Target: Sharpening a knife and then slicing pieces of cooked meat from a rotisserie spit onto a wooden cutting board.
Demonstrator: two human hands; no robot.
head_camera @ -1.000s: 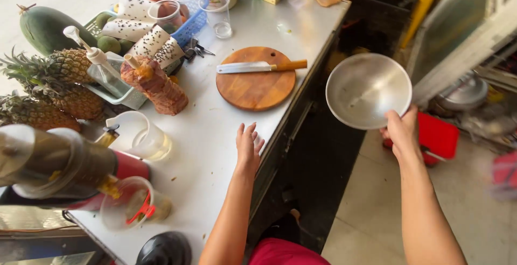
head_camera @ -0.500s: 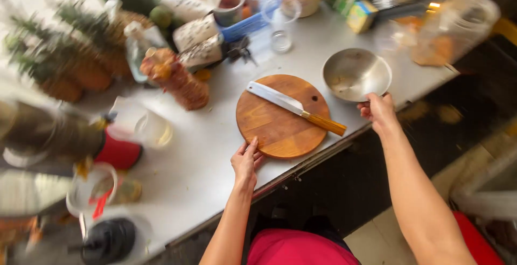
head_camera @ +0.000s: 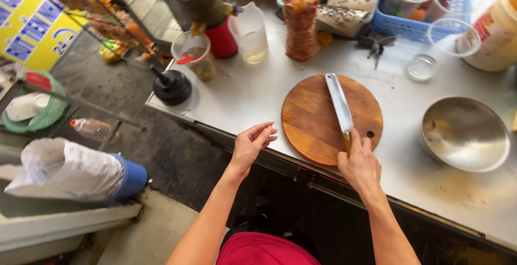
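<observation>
Nearest to me, my right hand (head_camera: 360, 164) sits at the near rim of the round wooden board (head_camera: 312, 125), fingers curled over the handle of the knife (head_camera: 338, 102). The grip is closed on that handle, which is mostly hidden under my fingers. The blade lies flat on the board, pointing away from me toward the far edge.

My left hand (head_camera: 252, 144) hangs over the near edge of the steel table (head_camera: 253, 95), just left of the board and not touching it. Its fingers are loosely bent and it holds nothing; the fingertips are drawn near the thumb, so I read the grip as narrow and empty.

To the right of the board, well apart from my hand, stands a metal bowl (head_camera: 465, 133), with a dusting of pale crumbs on the table in front of it.

Farther back, a small glass lid (head_camera: 420, 67) lies beyond the board's right side, near a clear cup (head_camera: 452, 36). A tall orange stack (head_camera: 301, 23) wrapped in clear film stands past the board's far edge. Left of it I see a jug (head_camera: 250, 32), a red can (head_camera: 221, 39), a plastic tub (head_camera: 194, 55) and a black stopper (head_camera: 172, 85) near the table corner.

At the back right sit a blue basket (head_camera: 401, 25) and a pale jar (head_camera: 496, 30).
</observation>
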